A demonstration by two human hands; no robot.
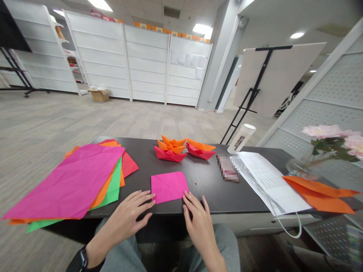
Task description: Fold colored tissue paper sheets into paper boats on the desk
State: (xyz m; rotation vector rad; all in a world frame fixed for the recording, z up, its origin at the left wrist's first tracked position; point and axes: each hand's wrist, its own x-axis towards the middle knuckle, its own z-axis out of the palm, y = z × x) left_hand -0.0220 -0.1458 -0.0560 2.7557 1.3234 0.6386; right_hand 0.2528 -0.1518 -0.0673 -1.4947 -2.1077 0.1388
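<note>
A small pink sheet of paper [169, 186], squared off as if folded, lies flat near the table's front edge. My left hand [131, 211] rests at its left side, fingers stretched out, the tips touching the lower left edge. At the lower right corner, the fingertips of my right hand [198, 217] touch the paper, with the fingers spread. Neither hand grips anything. Behind the pink paper stand several folded paper boats in orange and red: a nested group [170, 149] and, to its right, another boat pair [201, 149].
Large coloured sheets [70, 177] pile up on the left, overhanging the front edge of the black table [136, 145]. To the right are a white cylinder [242, 138], a pixelated item [227, 168], printed pages [269, 181], a white cable [297, 226], orange folded paper [323, 194] and flowers [323, 131] in glass.
</note>
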